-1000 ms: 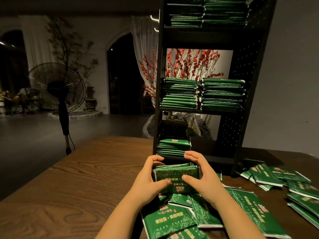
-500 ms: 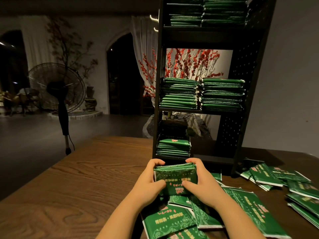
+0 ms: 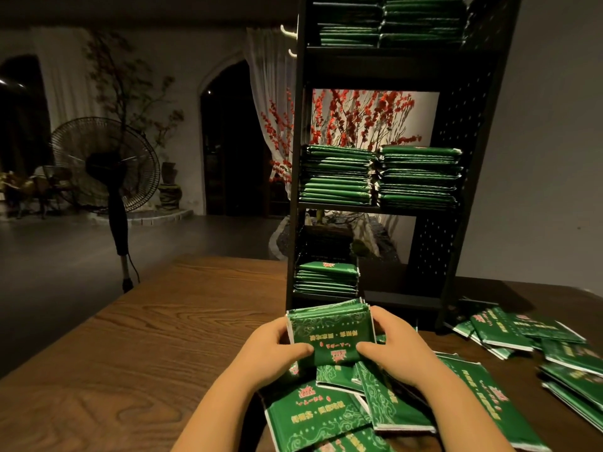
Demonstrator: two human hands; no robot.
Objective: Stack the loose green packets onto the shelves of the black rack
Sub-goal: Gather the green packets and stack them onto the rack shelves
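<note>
Between the earlier frames and now, the bundle of green packets (image 3: 331,334) has dropped slightly lower in the frame and tipped its printed face more toward the camera, with both hands sliding down with it. It sits at lower centre, just in front of the foot of the black rack (image 3: 456,190), its top edge overlapping the rack's bottom lip in the picture. The left hand (image 3: 277,349) grasps the bundle's left side, thumb across the front and fingers curled behind; the right hand (image 3: 388,345) grasps the right side the same way, thumb pressed on the printed face.

Beneath the hands, at the bottom centre, loose packets (image 3: 313,415) lie overlapping on the wooden table (image 3: 146,353). More scattered packets (image 3: 509,331) lie at the lower right, near the rack's right foot.

On the rack, a short stack (image 3: 326,278) fills the left half of the bottom shelf, just above the held bundle. The middle shelf carries two tall stacks (image 3: 381,177) side by side, touching. At the top edge of the frame the upper shelf holds further stacks (image 3: 388,21).

Behind the rack, red blossom branches (image 3: 359,119) show through its open back. At the left of the frame a standing fan (image 3: 107,164) is on the floor, well apart from the table.
</note>
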